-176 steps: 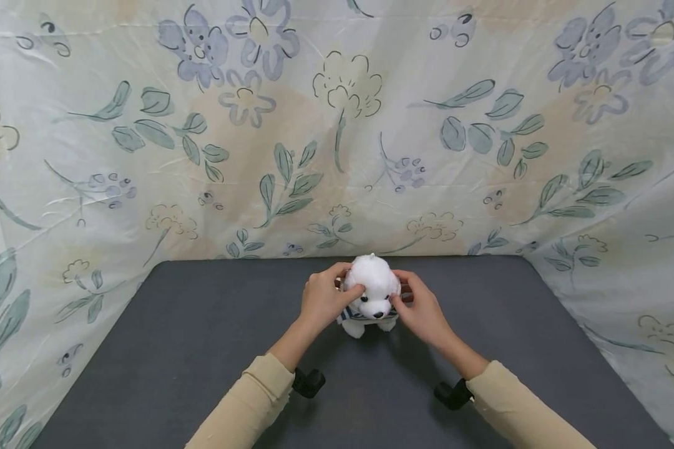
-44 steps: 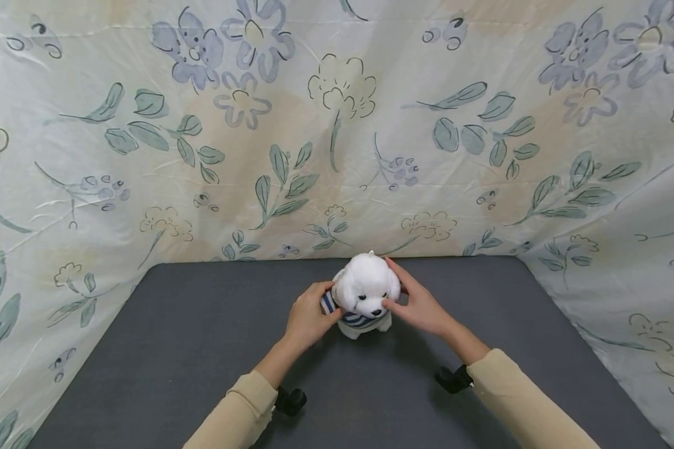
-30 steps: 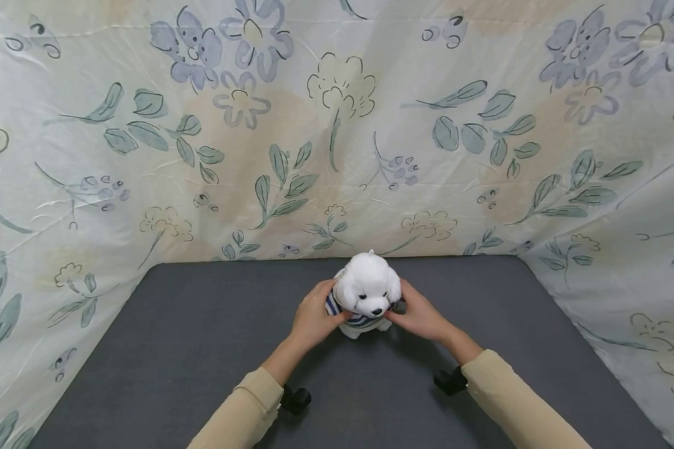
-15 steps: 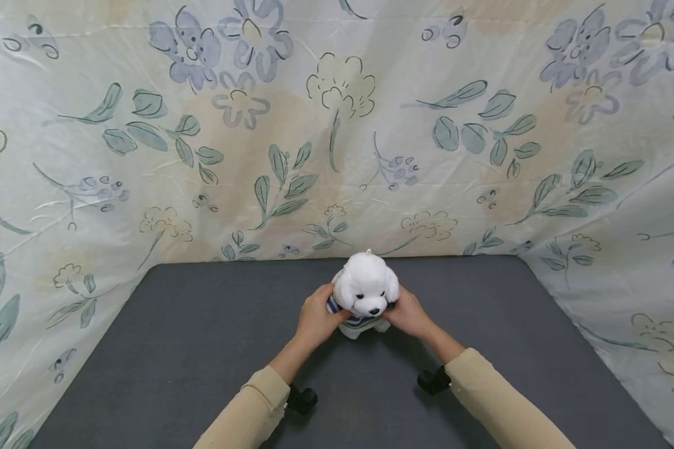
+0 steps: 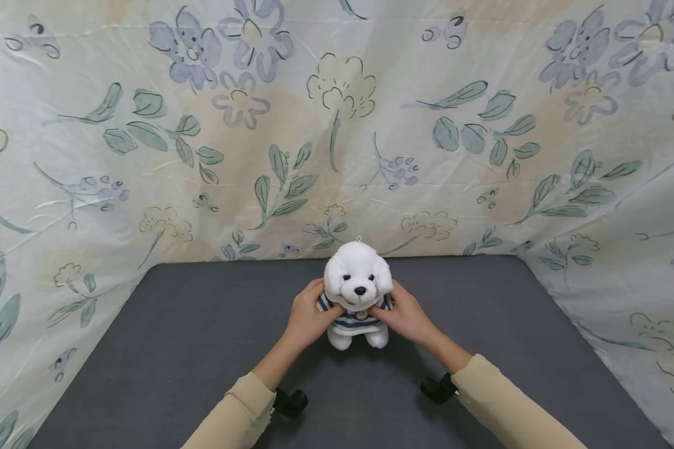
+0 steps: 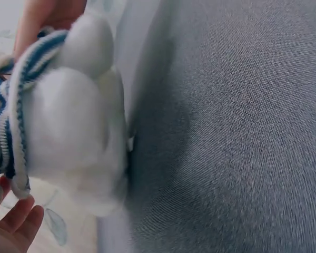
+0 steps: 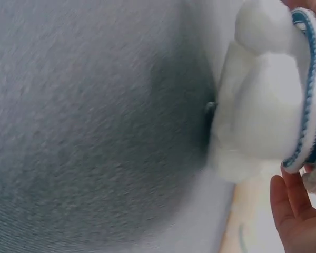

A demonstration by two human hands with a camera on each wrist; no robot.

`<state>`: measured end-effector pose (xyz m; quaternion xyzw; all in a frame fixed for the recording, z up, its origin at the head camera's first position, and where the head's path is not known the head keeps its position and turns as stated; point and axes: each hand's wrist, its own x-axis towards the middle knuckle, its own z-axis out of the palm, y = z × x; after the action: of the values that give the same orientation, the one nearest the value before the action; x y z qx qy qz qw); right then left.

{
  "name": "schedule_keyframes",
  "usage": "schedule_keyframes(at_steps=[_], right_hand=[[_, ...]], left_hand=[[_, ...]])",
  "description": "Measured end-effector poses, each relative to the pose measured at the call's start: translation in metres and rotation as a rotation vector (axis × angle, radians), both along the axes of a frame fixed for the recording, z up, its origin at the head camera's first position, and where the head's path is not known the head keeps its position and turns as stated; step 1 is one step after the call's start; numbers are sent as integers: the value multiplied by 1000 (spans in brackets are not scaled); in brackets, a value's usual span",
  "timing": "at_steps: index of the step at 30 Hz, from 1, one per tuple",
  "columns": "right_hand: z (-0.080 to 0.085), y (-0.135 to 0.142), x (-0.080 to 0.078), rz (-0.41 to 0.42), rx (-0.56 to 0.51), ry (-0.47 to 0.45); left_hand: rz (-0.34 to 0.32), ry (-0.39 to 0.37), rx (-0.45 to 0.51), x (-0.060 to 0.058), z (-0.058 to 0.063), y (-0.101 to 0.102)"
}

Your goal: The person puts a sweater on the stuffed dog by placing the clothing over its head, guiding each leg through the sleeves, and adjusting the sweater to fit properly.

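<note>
Gripping with left hand [image 5: 310, 318] and right hand [image 5: 408, 317], one at each side of a white plush dog [image 5: 358, 277], with thumbs [image 5: 336, 310] laid across the front of its blue-and-white striped top [image 5: 352, 323]. Reaching in from beige sleeves [image 5: 233, 408], with black devices [image 5: 292, 404] at the wrists. Held upright toward the far edge of the dark grey desk [image 5: 202, 349] (hard to tell whether touching down). Backed by floral cloth [image 5: 337, 181].

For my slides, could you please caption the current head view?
Left hand and right hand hold a white plush dog in a striped shirt.
</note>
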<state>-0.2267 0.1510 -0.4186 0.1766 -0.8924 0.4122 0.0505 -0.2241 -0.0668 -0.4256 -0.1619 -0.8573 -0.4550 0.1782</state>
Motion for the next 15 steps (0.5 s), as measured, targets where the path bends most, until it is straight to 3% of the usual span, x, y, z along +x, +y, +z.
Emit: schedule_keyframes(at_steps=[8,15], right_hand=[[20,-7,14,7,52,-72],[31,-10,21,46,71,-176]], left_hand=[[-9,-155,-6,16,19,-9],[-45,-295,-10,25,26,-17]])
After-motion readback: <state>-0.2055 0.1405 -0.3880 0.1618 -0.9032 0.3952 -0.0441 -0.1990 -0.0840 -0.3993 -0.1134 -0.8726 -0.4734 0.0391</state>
